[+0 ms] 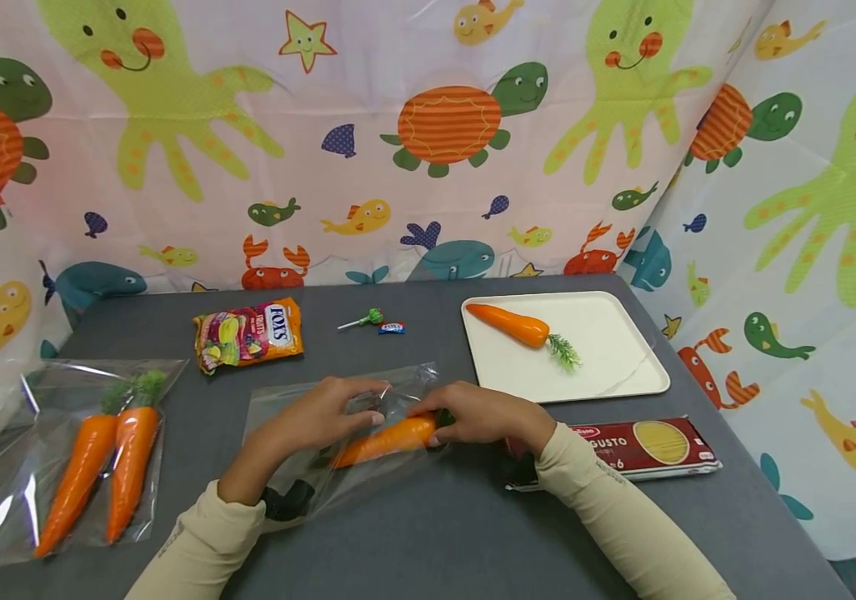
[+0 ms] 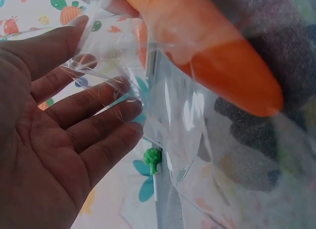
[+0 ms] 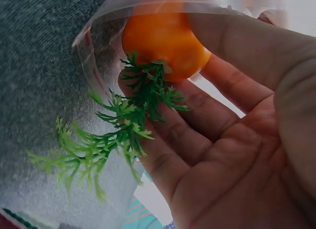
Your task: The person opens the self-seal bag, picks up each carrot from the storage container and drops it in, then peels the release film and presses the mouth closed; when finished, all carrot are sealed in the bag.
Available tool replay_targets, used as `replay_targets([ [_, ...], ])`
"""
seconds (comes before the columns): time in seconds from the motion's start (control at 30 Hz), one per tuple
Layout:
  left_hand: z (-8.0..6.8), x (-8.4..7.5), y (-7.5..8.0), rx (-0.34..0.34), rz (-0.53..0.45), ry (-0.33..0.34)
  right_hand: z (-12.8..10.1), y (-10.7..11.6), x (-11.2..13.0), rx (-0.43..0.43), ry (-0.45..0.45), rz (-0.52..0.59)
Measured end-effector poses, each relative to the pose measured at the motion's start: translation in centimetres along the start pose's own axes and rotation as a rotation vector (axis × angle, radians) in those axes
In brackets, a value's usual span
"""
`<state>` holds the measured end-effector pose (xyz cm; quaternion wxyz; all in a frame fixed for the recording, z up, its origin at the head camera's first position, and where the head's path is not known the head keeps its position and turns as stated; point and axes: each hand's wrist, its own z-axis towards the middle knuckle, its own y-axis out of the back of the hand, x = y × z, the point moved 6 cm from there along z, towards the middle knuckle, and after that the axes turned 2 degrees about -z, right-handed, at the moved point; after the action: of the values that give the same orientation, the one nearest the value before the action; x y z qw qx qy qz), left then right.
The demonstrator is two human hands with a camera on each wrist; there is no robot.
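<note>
Lower centre of the head view: a carrot [image 1: 386, 440] lying half inside a clear plastic bag [image 1: 337, 433] on the grey table [image 1: 435, 533], tip pointing lower left. Right hand [image 1: 483, 414] at the leafy end, fingers [image 3: 197, 125] curled around the orange top (green fronds spilling across the palm in the right wrist view). Left hand [image 1: 315, 417] on the bag's upper edge, fingers [image 2: 98, 110] nearly straight against the film, thumb seemingly pinching the plastic, though hard to tell for certain from the left wrist view.

Lower left of the frame: a second clear bag [image 1: 60, 467] holding two carrots [image 1: 101, 467] side by side, tops toward the back. Upper right of the table: a cream tray [image 1: 608, 367] with a single carrot [image 1: 513, 327] lying on it, leaves toward the tray's middle. Just below the tray, beside the right forearm: a red spaghetti packet [image 1: 638, 450]. Toward the back of the table: a bag of Fox's sweets [image 1: 247, 335], and to its right a green lollipop [image 1: 363, 319] next to a small wrapped sweet [image 1: 392, 328]. Behind and to the right, a sea-creature curtain [image 1: 428, 133].
</note>
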<state>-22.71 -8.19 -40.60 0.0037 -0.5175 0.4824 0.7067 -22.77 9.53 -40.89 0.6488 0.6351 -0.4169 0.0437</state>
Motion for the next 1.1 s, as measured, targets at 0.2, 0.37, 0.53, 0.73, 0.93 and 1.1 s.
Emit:
replay_targets([
  [0.2, 0.0, -0.3, 0.3, 0.004, -0.002, -0.009, 0.1, 0.1, -0.1, -0.001, -0.001, -0.015],
  [0.37, 0.0, -0.4, 0.4, 0.005, -0.001, -0.006, -0.7, 1.2, -0.1, -0.059, 0.015, 0.042],
  [0.53, 0.2, -0.3, 0.2, 0.006, -0.001, 0.004, -2.4, 4.1, -0.8, -0.257, 0.000, 0.082],
  [0.73, 0.2, -0.4, 0.0, 0.021, -0.004, 0.016, -5.5, 7.6, -3.7, -0.492, -0.160, 0.020],
  [0.93, 0.0, -0.5, -0.1, 0.022, -0.001, 0.015, -8.3, 9.8, -7.9, -0.619, -0.332, -0.021],
  [1.1, 0.1, -0.5, -0.3, 0.025, 0.004, 0.022, -10.1, 10.8, -11.4, -0.636, -0.455, -0.032],
])
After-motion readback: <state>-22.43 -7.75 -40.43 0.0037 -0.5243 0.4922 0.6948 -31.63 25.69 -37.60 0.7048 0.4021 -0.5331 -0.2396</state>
